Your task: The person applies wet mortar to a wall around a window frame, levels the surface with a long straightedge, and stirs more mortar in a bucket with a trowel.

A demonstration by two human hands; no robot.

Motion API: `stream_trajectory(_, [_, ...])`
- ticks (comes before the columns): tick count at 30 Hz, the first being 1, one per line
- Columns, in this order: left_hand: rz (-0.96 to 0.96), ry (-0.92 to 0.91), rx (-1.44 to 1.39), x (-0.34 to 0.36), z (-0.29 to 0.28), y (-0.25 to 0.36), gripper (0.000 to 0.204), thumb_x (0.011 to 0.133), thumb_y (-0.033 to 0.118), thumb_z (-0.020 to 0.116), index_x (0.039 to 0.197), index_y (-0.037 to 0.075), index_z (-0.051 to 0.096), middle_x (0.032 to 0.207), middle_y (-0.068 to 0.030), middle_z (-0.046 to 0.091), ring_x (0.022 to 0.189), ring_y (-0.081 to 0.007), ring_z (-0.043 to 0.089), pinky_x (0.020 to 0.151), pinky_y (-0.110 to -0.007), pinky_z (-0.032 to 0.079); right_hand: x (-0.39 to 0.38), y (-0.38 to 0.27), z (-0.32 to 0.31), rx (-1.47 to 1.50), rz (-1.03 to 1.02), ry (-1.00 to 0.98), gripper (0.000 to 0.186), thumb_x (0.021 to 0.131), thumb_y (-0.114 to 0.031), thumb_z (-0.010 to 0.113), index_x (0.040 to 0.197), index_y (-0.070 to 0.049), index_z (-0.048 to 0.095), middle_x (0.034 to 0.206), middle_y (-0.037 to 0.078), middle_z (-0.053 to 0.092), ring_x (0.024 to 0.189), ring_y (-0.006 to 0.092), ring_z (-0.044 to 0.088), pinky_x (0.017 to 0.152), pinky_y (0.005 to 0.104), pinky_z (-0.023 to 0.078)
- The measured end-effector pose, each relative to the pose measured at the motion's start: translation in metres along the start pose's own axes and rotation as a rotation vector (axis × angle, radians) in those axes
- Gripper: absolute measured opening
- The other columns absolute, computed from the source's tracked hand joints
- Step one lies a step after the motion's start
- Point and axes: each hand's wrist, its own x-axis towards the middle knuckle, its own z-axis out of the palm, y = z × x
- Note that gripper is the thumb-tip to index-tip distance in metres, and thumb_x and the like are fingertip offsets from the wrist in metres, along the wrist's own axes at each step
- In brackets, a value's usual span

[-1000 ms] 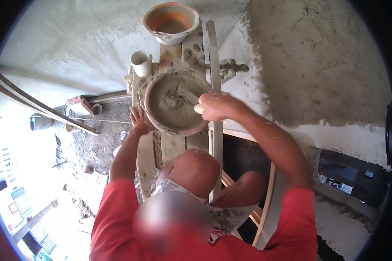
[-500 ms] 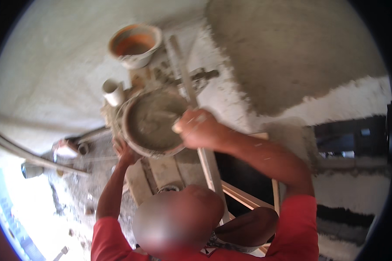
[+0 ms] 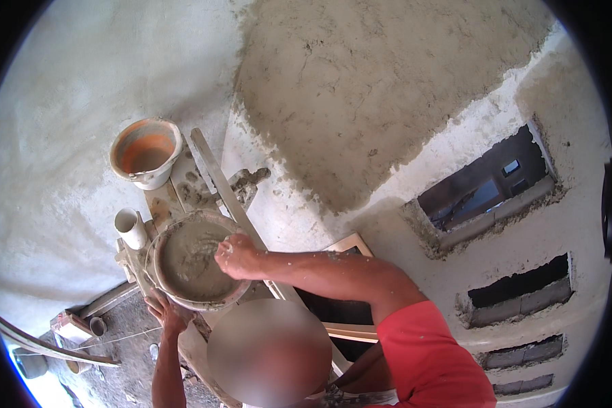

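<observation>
Supporting the mortar basin [image 3: 207, 304] is a narrow plank platform [image 3: 160, 207], daubed with wet mix. Clock directions are read from the basin's centre.

Walls: Smooth plaster [image 3: 68, 122] extends from 9 to 11 o'clock. A coarse, darker mortar coat [image 3: 374, 102] with a ragged pale border spans 12 to 2 o'clock. A recessed window opening [image 3: 483, 194] sits between 2 and 3 o'clock; narrower wall slots [image 3: 523, 289] lie between 3 and 4 o'clock.

Platform edges: A long wooden batten [image 3: 214, 170] bounds the basin side from 12 to 4 o'clock. A dark gap beside a wooden frame [image 3: 353, 243] opens at 4 o'clock. The rubble-strewn floor [image 3: 122, 360] shows at 7 o'clock.

Clearances: A white cylindrical cup [image 3: 133, 234] stands just beside the basin at 10 o'clock. A bucket with an orange interior [image 3: 149, 146] stands at 11 o'clock; a short plank stretch separates it from the basin.

Hands: The left hand [image 3: 168, 314] rests at the rim, 7 o'clock, fingers spread. The right hand [image 3: 232, 257] is above the rim, 3 o'clock, fingers curled together; any object gripped cannot be identified.
</observation>
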Motion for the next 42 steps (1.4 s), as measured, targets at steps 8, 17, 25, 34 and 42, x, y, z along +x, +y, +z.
stream_trajectory(8, [0.028,0.081,-0.030,-0.013,-0.021,0.001,0.116,0.056,0.049,0.083,0.148,0.014,0.021,0.150,-0.0267,-0.017,0.133,-0.0578,-0.015,0.107,-0.065,0.001,-0.021,0.042,-0.104,-0.060,-0.111,0.231,0.009,0.066,-0.015,0.066,0.057,-0.014,0.067,0.064,0.008,0.066,0.066,0.0215,0.067,0.054,0.0344,0.051])
stream_trajectory(17, [0.023,0.076,-0.018,-0.011,-0.008,-0.008,0.116,0.055,0.045,0.084,0.148,0.019,0.020,0.151,-0.0264,-0.014,0.133,-0.0577,-0.016,0.107,-0.066,0.000,0.032,0.001,0.020,-0.104,-0.072,0.159,0.010,0.070,-0.015,0.063,0.061,-0.012,0.067,0.064,0.007,0.064,0.060,0.0238,0.066,0.052,0.0370,0.051])
stream_trajectory(25, [0.038,0.099,-0.070,-0.017,-0.016,0.004,0.120,0.054,0.039,0.086,0.149,0.017,0.017,0.151,-0.0268,-0.013,0.134,-0.0558,-0.015,0.109,-0.064,0.000,-0.034,-0.025,-0.032,-0.334,-0.081,-0.048,0.010,0.070,-0.014,0.063,0.065,-0.010,0.070,0.063,0.005,0.066,0.061,0.0234,0.066,0.047,0.0375,0.048])
stream_trajectory(34, [0.003,0.105,-0.054,-0.015,-0.018,0.001,0.118,0.055,0.035,0.085,0.149,0.017,0.016,0.152,-0.0268,-0.009,0.135,-0.0558,-0.011,0.110,-0.061,0.001,-0.049,0.002,-0.079,0.092,-0.175,0.110,0.022,0.067,-0.007,0.060,0.084,0.004,0.067,0.082,0.024,0.066,0.070,0.0353,0.066,0.059,0.0437,0.053])
stream_trajectory(42, [0.041,0.098,-0.080,-0.016,-0.019,0.004,0.119,0.055,0.031,0.085,0.150,0.016,0.014,0.151,-0.0268,-0.011,0.134,-0.0578,-0.011,0.108,-0.064,0.003,-0.034,-0.009,-0.069,-0.055,-0.181,0.040,0.009,0.073,-0.014,0.059,0.071,-0.007,0.065,0.079,0.014,0.064,0.072,0.0265,0.065,0.061,0.0397,0.050])
